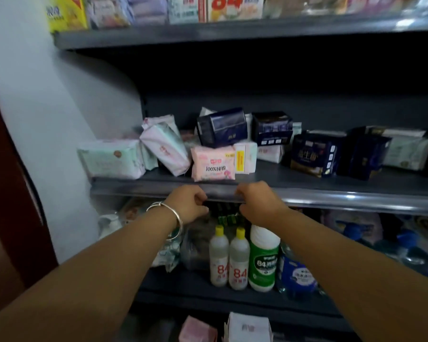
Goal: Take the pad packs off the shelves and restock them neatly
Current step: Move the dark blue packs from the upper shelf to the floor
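Fingers: on the left hand (pixel 188 204) and the right hand (pixel 256 203) the fingers are seen curled inward just below the shelf lip; a dark green-edged thing lies between them, but whether it is pinched cannot be told.
Middle shelf (pixel 306 191): the pad packs are found here, piled loosely, some tilted, some stacked on others.
Pale green pack (pixel 111 161): lying flat at the far left; judged light and soft, best taken across its short sides.
Tilted pink-white pack (pixel 167 150): leaned against its neighbours; likely to slide once a neighbour is lifted.
Dark navy packs (pixel 221 127): perched on top of the pile; glossy film is judged slippery, so a grip round the body is advised rather than on the seam.
Navy-and-gold pack (pixel 311 155): stood upright to the right, apart from the pile; firmer-looking, easily grasped by its sides.
Pink pack (pixel 213 162): stood at the front edge, just above the hands; squashy, unbreakable, safely squeezed.
Bleach bottles (pixel 229 259): set upright on the shelf below, not part of the job.
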